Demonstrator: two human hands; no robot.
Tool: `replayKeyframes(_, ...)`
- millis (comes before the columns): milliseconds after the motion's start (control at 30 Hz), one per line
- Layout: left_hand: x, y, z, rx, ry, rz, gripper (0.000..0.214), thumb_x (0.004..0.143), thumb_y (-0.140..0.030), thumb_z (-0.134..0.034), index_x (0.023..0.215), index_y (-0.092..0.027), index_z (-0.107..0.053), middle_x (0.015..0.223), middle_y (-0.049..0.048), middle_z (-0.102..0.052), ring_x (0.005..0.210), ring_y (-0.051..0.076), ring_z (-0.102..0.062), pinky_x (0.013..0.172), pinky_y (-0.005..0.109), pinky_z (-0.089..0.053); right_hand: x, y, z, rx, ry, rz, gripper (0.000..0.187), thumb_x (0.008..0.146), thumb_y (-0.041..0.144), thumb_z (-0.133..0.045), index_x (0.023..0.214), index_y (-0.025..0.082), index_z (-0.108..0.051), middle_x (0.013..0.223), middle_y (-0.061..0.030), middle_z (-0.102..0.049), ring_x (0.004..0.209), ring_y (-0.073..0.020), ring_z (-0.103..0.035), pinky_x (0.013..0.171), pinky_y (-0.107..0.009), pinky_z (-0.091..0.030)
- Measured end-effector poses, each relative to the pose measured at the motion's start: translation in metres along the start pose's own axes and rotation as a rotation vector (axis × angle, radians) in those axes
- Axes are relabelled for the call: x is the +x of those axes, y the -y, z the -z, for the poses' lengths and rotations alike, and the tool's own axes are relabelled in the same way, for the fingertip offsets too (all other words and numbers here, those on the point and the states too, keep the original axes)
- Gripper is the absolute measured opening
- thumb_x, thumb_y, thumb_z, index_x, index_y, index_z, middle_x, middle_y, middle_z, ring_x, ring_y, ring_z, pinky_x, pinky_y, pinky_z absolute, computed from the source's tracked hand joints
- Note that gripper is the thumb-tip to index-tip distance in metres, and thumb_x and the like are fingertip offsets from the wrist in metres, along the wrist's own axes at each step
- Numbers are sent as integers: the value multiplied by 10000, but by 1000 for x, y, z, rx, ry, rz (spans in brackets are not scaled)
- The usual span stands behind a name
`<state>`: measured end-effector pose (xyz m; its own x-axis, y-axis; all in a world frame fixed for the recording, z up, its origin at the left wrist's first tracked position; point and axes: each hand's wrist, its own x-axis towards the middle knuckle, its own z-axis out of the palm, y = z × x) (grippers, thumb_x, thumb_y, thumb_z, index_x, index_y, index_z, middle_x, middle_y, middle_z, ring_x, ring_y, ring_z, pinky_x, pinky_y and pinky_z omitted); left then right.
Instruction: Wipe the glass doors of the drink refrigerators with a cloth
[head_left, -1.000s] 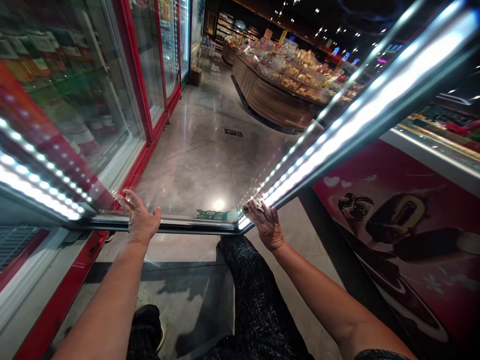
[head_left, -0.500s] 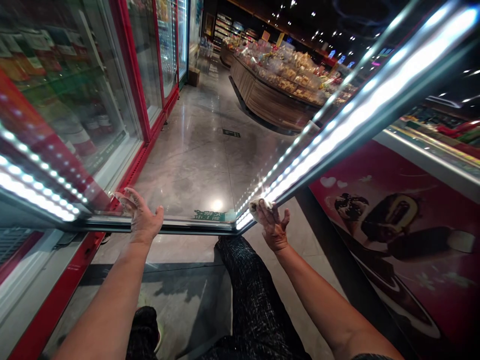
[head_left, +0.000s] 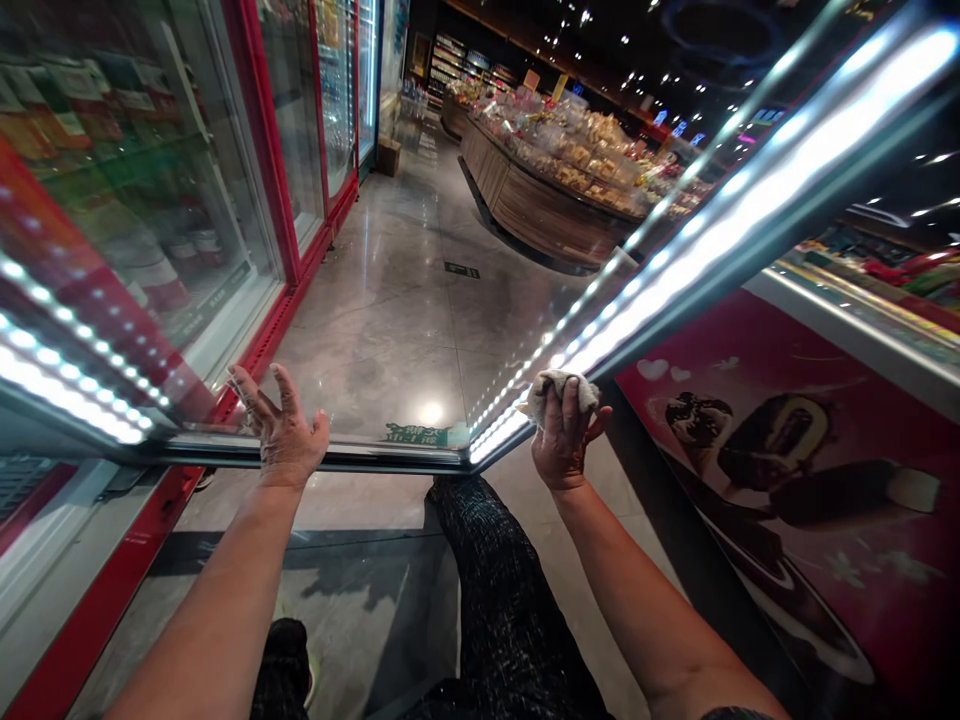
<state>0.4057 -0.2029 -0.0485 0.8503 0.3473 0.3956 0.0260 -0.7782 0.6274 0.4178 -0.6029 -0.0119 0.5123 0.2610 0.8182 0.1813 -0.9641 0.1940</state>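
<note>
The glass door (head_left: 397,459) stood before you, your left hand (head_left: 286,438) at its bottom edge, the cloth (head_left: 561,379) in your right hand (head_left: 561,448) at its right edge. Cabinets (head_left: 279,150) stood left, a counter (head_left: 787,480) right, a display stand (head_left: 536,195) beyond the door.

Off-white cloth (head_left: 561,395) seen against a brilliant white light strip (head_left: 720,245) and a black door rail (head_left: 382,460).
Near centre, toward four o'clock, the cloth is shaded with grey. Toward seven o'clock, a sticker (head_left: 420,435) is coloured green. The cabinet frame (head_left: 271,150) at ten is painted red; the display stand (head_left: 536,195) toward one is patterned with brown wood grain. At four, a deep pink panel (head_left: 855,590) is printed with pale hearts (head_left: 652,370); at six, black trousers (head_left: 502,600) are flecked with white.
</note>
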Motion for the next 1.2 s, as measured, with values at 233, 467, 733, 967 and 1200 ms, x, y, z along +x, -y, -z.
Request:
replayKeyframes(233,3,-6,4,-51,1,0,1035,772,-172,-666,1651,-177,-119,1692,130,245,1550,346,257,1289,564,-73,-22,15,-6,-16,94,49,749,924,40,-443,1637,198,-275,1571,-164,-491,1586,-318,-197,1266,-668,-46)
replayKeyframes(467,3,-6,5,-4,-9,-49,927,827,-196,-630,1639,-146,-186,1695,145,232,1552,363,245,1283,591,-71,11,22,-9,-97,-3,-11,653,977,51,-408,1617,149,-322,1608,-228,-411,1589,-339,-167,1238,-678,-197)
replayKeyframes(733,3,-5,6,-5,13,-24,938,814,-205,-646,1641,-192,-203,1704,109,219,1547,373,251,1281,610,-60,-4,61,-20,32,46,-38,644,991,60,-417,1620,128,-294,1673,-233,-268,1592,-362,-103,1221,-660,-297)
replayKeyframes(967,2,-6,6,-21,-14,-75,918,823,-187,-632,1637,-173,-207,1689,93,268,1545,358,255,1298,559,-47,5,70,-38,133,14,-123,712,991,114,-462,1648,125,-189,1699,-258,-118,1589,-380,-92,1232,-667,-221)
replayKeyframes(1200,1,0,2,29,-35,-120,898,830,-149,-620,1634,-204,-225,1682,84,294,1542,351,261,1300,560,-54,-36,78,-56,229,146,20,773,941,48,-458,1650,248,-222,1699,-195,-200,1552,-364,-284,1200,-624,-339)
